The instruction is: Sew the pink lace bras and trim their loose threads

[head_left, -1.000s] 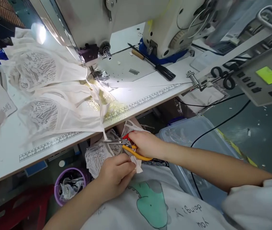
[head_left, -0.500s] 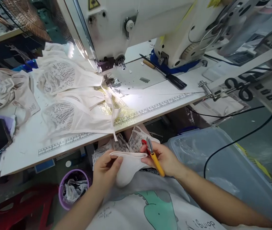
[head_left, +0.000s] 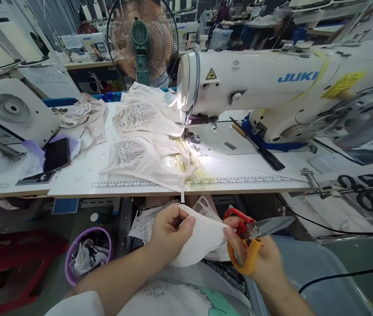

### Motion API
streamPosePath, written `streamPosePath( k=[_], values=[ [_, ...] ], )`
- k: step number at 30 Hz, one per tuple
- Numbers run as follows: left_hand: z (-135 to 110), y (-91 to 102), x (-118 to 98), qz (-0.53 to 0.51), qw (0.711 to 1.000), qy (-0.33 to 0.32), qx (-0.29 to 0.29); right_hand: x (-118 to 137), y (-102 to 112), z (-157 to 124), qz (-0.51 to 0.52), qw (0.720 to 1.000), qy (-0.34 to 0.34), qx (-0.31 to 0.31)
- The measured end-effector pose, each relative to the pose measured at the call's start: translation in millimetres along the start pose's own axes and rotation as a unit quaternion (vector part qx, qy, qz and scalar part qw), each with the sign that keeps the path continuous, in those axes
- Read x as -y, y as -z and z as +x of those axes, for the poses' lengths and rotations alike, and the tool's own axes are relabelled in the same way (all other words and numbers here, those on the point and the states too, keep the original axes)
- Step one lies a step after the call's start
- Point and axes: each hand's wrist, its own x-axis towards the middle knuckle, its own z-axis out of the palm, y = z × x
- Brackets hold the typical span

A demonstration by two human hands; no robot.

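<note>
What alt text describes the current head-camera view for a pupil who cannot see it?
A person's left hand and right hand hold white fabric, the right also holding scissors. Beyond, lace garments lie on a white table with a sewing machine.

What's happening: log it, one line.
left hand: holds white fabric piece | right hand: pinches same piece, holds scissors | blades: off fabric

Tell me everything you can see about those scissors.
The scissors have a red handle and an orange handle, both plastic-looking, and grey, metallic-looking blades; whether these are fully shut is unclear. The right hand holds them below the table edge, blades pointing right, away from the white fabric that it also pinches.
</note>
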Motion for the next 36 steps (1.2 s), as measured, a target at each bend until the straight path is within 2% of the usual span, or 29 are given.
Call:
streamPosePath(
  k=[4,7,9,10,12,14,16,18,20,22,24,26,28,31,36],
  values=[
    [-7,7.9,18,-0.022,0.999,-0.012,0.034,-3,1,-12,-0.037,0.999,-0.008,0.004],
    [-13,31.9,31,-0.015,0.995,-0.002,0.096,0,-5,-14,-0.019,1.000,-0.012,0.011],
    [-17,50.2,27,0.038,0.990,-0.014,0.134,6,-9,-12,-0.043,0.999,-0.005,0.029],
    [-18,57.2,20,0.081,0.985,-0.041,0.147,9,-11,-10,-0.063,0.997,0.004,0.047],
    [-19,62.5,0,0.191,0.957,-0.147,0.158,15,-14,-6,-0.106,0.990,0.029,0.086],
    [-19,55.7,-20,0.303,0.898,-0.268,0.173,18,-16,-4,-0.132,0.983,0.057,0.117],
    [-17,42.1,-32,0.372,0.845,-0.323,0.209,20,-16,-3,-0.142,0.977,0.078,0.138],
    [-12,29.6,-31,0.396,0.832,-0.294,0.254,23,-16,-3,-0.146,0.974,0.086,0.147],
    [-8,23.1,-21,0.385,0.846,-0.237,0.283,25,-16,-2,-0.145,0.976,0.075,0.144],
    [-5,23.1,-9,0.349,0.875,-0.184,0.282,28,-14,-2,-0.133,0.980,0.036,0.142],
    [-3,26.6,-1,0.294,0.912,-0.132,0.255,29,-12,-3,-0.100,0.985,-0.016,0.140],
    [-2,30.4,1,0.226,0.944,-0.062,0.232,28,-10,-4,-0.065,0.988,-0.053,0.129],
    [0,32.8,1,0.145,0.963,0.017,0.225,24,-8,-7,-0.041,0.990,-0.072,0.113],
    [2,35.0,1,0.045,0.968,0.099,0.226,18,-8,-10,-0.024,0.990,-0.094,0.105],
    [4,37.7,2,-0.015,0.965,0.138,0.223,20,-14,-9,-0.006,0.989,-0.112,0.094]
  ],
)
